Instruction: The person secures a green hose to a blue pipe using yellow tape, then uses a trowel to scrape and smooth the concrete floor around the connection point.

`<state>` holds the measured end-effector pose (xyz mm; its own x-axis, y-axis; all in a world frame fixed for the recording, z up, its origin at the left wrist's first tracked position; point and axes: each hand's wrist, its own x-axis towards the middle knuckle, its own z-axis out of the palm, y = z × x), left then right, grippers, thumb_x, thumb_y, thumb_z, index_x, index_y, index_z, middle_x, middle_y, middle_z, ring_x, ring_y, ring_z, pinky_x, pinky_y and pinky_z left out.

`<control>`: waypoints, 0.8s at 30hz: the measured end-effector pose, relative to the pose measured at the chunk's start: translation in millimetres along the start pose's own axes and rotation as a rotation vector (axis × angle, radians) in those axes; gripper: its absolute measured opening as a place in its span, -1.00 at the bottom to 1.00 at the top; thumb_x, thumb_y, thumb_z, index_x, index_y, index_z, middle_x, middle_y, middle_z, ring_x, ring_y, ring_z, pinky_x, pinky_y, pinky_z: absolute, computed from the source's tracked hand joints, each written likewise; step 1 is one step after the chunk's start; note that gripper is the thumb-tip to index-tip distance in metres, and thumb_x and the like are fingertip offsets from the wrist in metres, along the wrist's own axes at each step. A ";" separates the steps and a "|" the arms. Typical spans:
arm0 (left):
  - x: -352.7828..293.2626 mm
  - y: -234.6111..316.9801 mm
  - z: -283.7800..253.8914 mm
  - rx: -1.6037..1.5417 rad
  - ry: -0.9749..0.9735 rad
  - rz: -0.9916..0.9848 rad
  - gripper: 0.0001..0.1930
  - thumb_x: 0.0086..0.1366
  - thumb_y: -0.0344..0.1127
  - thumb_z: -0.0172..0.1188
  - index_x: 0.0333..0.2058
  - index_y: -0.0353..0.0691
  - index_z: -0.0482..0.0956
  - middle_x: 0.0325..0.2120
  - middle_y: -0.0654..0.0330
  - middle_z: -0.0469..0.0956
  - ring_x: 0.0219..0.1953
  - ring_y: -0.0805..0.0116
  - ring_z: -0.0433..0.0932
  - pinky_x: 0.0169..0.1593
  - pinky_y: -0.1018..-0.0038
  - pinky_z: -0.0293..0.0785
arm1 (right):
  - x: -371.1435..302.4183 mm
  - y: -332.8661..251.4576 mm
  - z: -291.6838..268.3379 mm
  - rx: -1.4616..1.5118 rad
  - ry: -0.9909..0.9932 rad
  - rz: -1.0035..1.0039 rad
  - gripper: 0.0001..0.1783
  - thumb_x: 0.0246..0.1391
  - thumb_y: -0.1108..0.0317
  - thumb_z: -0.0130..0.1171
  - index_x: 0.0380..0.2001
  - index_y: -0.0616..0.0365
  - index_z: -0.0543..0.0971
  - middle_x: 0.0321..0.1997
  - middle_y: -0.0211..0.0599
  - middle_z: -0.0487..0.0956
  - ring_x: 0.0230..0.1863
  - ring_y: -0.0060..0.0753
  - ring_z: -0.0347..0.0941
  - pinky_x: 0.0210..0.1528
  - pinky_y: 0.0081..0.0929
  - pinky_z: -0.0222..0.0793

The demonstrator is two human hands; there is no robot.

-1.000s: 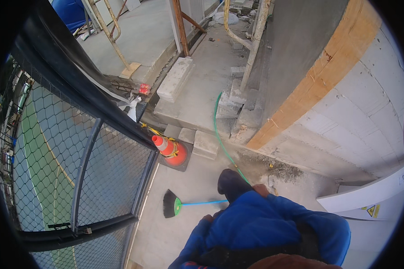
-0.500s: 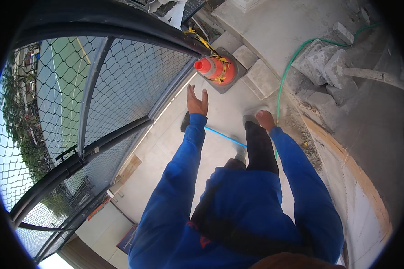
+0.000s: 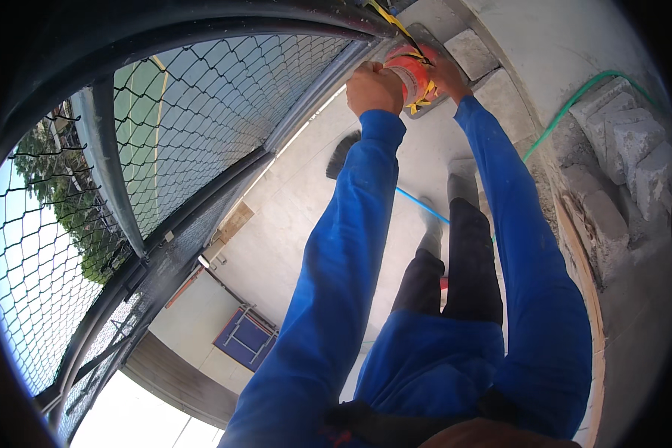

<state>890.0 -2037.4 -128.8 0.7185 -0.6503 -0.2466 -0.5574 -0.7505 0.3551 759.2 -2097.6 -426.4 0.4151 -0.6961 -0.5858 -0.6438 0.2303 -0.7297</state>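
Observation:
An orange-red traffic cone (image 3: pixel 415 67) on a dark square base stands at the foot of the fence. Yellow and black caution tape (image 3: pixel 423 97) is wound around it and runs up toward the fence's top rail. My left hand (image 3: pixel 375 89) is closed around the cone's tip. On the cone's right side, my right hand (image 3: pixel 446 77) has its fingers closed at the tape; the fingertips are partly hidden. A broom with a dark head (image 3: pixel 343 154) and blue handle (image 3: pixel 422 204) lies on the floor, partly behind my left forearm.
A chain-link fence (image 3: pixel 201 112) with dark rails runs along the left. Concrete blocks (image 3: pixel 470 54) lie beside the cone. A green hose (image 3: pixel 567 112) and broken concrete slabs (image 3: pixel 635 138) are at the right, past a wooden edge (image 3: pixel 579 261).
Both hands have reached forward to the cone. My left hand, open before, has closed on its tip; my right hand has moved from beside my leg to the tape. The view has shifted too.

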 end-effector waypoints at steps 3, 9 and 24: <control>-1.2 9.6 3.1 0.006 0.004 0.002 -0.74 0.29 -0.27 0.24 -0.21 -0.12 0.90 -0.27 -0.13 0.82 -0.15 -0.16 0.82 0.04 0.05 0.72 | -28.0 14.5 -16.6 0.678 -0.128 0.122 -0.67 0.39 0.20 0.22 0.04 0.20 0.67 0.06 -0.12 0.75 0.14 -0.35 0.67 0.13 -0.18 0.59; -3.8 2.7 -4.0 0.012 0.029 -0.021 -0.74 0.31 -0.26 0.21 -0.24 -0.09 0.90 -0.28 -0.09 0.82 -0.18 -0.17 0.81 0.01 0.03 0.72 | -115.5 -59.1 -77.5 1.475 -0.147 0.017 -0.64 0.52 0.08 0.13 0.01 0.16 0.66 -0.15 -0.33 0.66 -0.07 -0.32 0.57 0.21 -0.24 0.47; -3.7 1.4 1.0 -0.085 0.020 0.074 -0.67 0.39 -0.24 0.12 -0.12 -0.05 0.89 -0.31 -0.12 0.81 -0.21 -0.21 0.81 -0.02 -0.04 0.72 | -299.4 -130.1 -64.0 1.011 -0.481 0.158 -0.56 0.61 0.02 0.14 0.03 0.23 0.67 -0.49 -0.43 0.55 -0.68 -0.80 0.21 -0.58 -0.73 0.20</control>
<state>886.1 -2036.2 -128.3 0.6858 -0.7001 -0.1990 -0.5721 -0.6875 0.4472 677.6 -1962.6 -133.5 0.7199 -0.3272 -0.6121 0.0145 0.8888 -0.4580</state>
